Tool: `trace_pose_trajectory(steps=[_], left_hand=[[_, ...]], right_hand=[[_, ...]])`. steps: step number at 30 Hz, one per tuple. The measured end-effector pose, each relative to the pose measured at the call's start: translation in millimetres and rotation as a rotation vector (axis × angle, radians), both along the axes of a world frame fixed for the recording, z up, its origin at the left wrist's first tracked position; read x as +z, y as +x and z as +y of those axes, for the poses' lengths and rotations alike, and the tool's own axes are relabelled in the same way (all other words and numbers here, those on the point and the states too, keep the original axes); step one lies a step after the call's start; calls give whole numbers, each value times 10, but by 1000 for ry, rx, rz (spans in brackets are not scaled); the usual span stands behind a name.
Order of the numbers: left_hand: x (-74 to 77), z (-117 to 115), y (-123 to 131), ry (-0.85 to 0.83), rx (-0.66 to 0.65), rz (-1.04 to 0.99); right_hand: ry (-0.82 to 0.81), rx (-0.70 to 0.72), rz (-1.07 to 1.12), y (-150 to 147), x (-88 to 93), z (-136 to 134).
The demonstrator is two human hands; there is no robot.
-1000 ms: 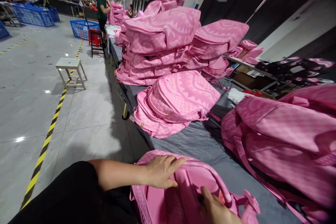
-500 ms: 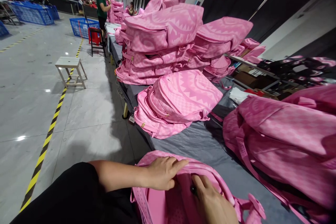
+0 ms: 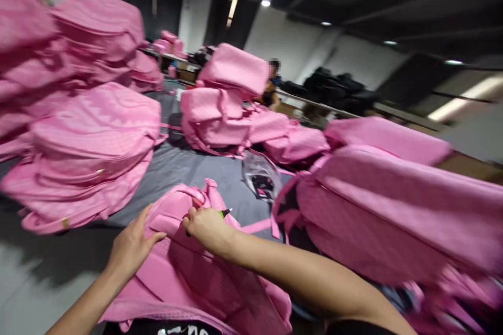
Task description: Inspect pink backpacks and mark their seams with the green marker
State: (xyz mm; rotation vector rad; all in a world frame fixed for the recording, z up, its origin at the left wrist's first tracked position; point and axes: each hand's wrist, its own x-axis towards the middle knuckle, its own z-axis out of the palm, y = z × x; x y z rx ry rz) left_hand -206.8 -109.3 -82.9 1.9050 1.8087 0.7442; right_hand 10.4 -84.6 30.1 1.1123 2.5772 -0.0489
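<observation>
A pink backpack (image 3: 196, 277) lies in front of me on the grey table (image 3: 184, 167), its top handle pointing away. My left hand (image 3: 131, 243) rests flat on its left side with fingers spread, holding nothing. My right hand (image 3: 206, 225) is closed near the backpack's top handle, gripping a small dark tool with a green tip (image 3: 225, 212) that sticks out to the right. The whole view is smeared by motion.
Stacks of pink backpacks (image 3: 90, 136) stand at the left, more pink backpacks (image 3: 228, 99) at the centre back and a large pile (image 3: 393, 204) at the right. A clear plastic bag (image 3: 261, 178) lies on the table. A person (image 3: 271, 89) sits behind the far pile.
My view has swung sharply to the right, away from the aisle. My left hand has shifted to the backpack's left side and my right hand has moved up to its top handle.
</observation>
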Motion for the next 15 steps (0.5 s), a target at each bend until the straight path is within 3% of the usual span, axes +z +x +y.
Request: trace_pose_trajectory(steps=[5, 8, 10, 12, 15], left_hand=[[103, 96, 96, -90, -51, 68], [78, 138, 98, -142, -146, -43], [155, 155, 115, -188, -242, -113], [398, 112, 207, -193, -295, -77], [1031, -12, 481, -77, -391, 53]], right_hand=[[-18, -265, -44, 510, 27, -368], [7, -355, -11, 693, 75, -598], [6, -417, 42, 805, 93, -747], [-126, -460, 129, 922, 93, -893], [-546, -618, 347, 1093, 147, -1070]])
